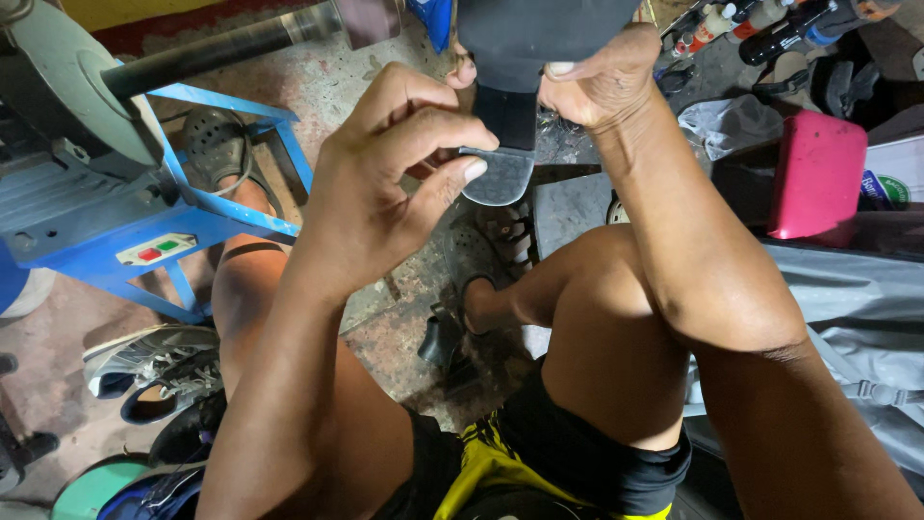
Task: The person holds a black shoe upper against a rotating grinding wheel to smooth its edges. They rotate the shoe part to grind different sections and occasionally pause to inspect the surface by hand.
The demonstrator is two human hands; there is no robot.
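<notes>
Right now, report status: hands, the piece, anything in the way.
Left hand pinching the grey sole piece. Right hand gripping the dark shoe above it. Nothing between the hands; knees below.

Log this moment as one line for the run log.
left hand: pinching grey sole piece | right hand: gripping dark shoe | seated, blue machine stand left

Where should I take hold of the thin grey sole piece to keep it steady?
Pinch the grey sole piece at its straight upper edge, coming from the left, as the left hand does. It is flat and thin, and its rounded end hangs free below the dark shoe that the right hand holds.
</notes>
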